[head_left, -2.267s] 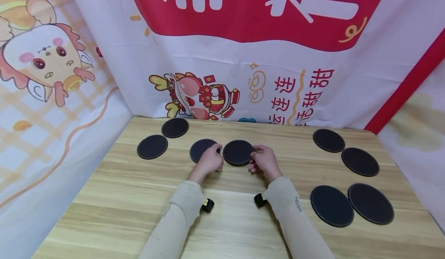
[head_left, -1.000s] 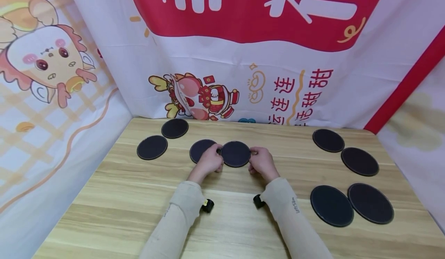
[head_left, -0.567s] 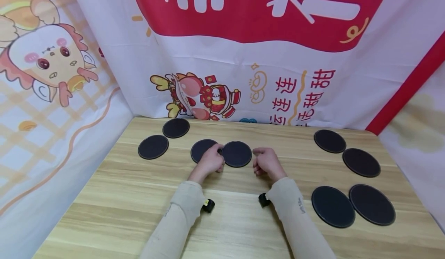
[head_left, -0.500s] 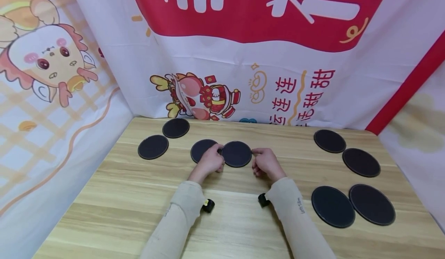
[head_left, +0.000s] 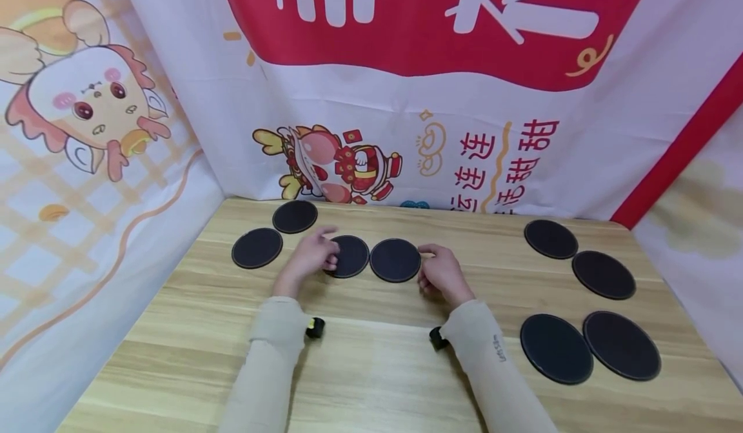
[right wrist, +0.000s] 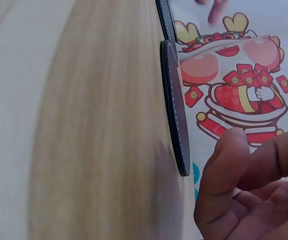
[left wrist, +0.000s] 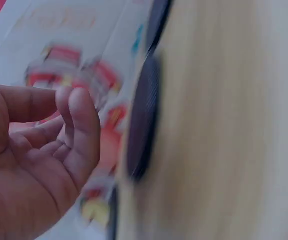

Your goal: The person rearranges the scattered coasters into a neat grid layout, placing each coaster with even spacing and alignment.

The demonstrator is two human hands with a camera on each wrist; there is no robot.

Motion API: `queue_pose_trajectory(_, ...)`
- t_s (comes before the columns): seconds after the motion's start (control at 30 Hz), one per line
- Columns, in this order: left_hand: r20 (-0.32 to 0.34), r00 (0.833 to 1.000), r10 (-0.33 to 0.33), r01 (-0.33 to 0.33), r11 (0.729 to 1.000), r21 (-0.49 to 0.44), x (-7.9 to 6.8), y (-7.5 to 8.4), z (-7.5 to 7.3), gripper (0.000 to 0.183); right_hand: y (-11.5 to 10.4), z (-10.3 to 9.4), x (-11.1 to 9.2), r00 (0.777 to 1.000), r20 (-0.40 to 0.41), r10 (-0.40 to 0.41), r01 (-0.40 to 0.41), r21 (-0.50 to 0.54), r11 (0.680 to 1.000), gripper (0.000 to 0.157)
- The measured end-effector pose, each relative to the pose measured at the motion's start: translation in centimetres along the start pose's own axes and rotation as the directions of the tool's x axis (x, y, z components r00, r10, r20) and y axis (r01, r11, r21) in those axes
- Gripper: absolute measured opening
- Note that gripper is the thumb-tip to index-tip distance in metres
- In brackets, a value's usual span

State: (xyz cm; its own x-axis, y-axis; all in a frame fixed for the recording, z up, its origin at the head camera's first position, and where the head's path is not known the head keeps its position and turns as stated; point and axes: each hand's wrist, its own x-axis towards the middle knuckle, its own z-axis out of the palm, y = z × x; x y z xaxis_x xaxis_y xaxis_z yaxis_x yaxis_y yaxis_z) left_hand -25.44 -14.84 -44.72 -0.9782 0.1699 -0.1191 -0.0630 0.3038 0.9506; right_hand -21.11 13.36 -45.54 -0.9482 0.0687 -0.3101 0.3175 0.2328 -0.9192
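Two round black coasters with pale stitched rims lie flat, edge to edge, mid-table in the head view: a left one [head_left: 353, 257] and a right one [head_left: 395, 261]. Over the left coaster hovers my left hand [head_left: 312, 253], blurred and covering its left part. The left wrist view shows loosely bent fingers [left wrist: 85, 125] with nothing between them, apart from the coaster [left wrist: 145, 115]. My right hand [head_left: 444, 273] is beside the right coaster, its index fingertip right at the rim. In the right wrist view that hand holds nothing, and the coaster [right wrist: 176, 107] lies clear of it.
At the back left lie two more coasters, a farther one [head_left: 295, 217] and a nearer one [head_left: 257, 248]. Several others are on the right, including a back pair [head_left: 551, 239] and a front pair [head_left: 622, 344]. A printed cloth [head_left: 348, 97] hangs behind the wooden table [head_left: 371, 381].
The right coaster has shifted slightly left, up against the left one. My left hand has let go at the join and moved left. My right hand briefly drew away, then came back near the rim.
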Motion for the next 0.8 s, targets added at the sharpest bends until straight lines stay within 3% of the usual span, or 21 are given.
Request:
queue_pose_trajectory(0.1, -0.116, 0.993, 0.012, 0.008, 0.985, 0.172, -0.9, -0.3, -4.4, 0.055, -0.3, 0.5, -0.1, 0.999, -0.004, -0.042, 0.042, 0.007, 0.999, 0.054)
queue_pose_trajectory(0.2, -0.205, 0.978, -0.025, 0.092, 0.942, 0.322, -2.1, -1.2, -8.1, 0.06, -0.7, 1.0, -0.4, 0.997, 0.01, -0.077, 0.077, 0.007, 0.997, 0.056)
queue_pose_trajectory(0.3, -0.231, 0.967, -0.107, 0.195, 0.894, 0.403, -3.1, -2.2, -10.7, 0.068, -0.9, 1.4, -0.7, 0.995, 0.029, -0.092, 0.092, -0.003, 0.996, 0.058)
queue_pose_trajectory(0.43, -0.216, 0.962, -0.169, 0.247, 0.877, 0.413, -3.6, -2.9, -11.9, 0.073, -1.2, 1.8, -1.1, 0.995, 0.037, -0.09, 0.091, -0.018, 0.996, 0.057)
queue_pose_trajectory(0.63, -0.215, 0.963, -0.166, 0.245, 0.869, 0.429, -3.9, -2.4, -11.6, 0.065, -1.7, 2.8, -1.8, 0.988, 0.061, -0.142, 0.143, -0.012, 0.99, 0.055)
queue_pose_trajectory(0.7, -0.245, 0.957, -0.157, 0.256, 0.855, 0.451, -4.1, -2.2, -11.7, 0.062, -2.0, 3.5, -2.2, 0.98, 0.085, -0.181, 0.183, -0.011, 0.983, 0.053)
queue_pose_trajectory(0.8, -0.331, 0.932, -0.147, 0.303, 0.817, 0.49, -4.5, -2.2, -12.3, 0.06, -2.7, 4.9, -3.1, 0.959, 0.158, -0.234, 0.236, 0.003, 0.972, 0.048)
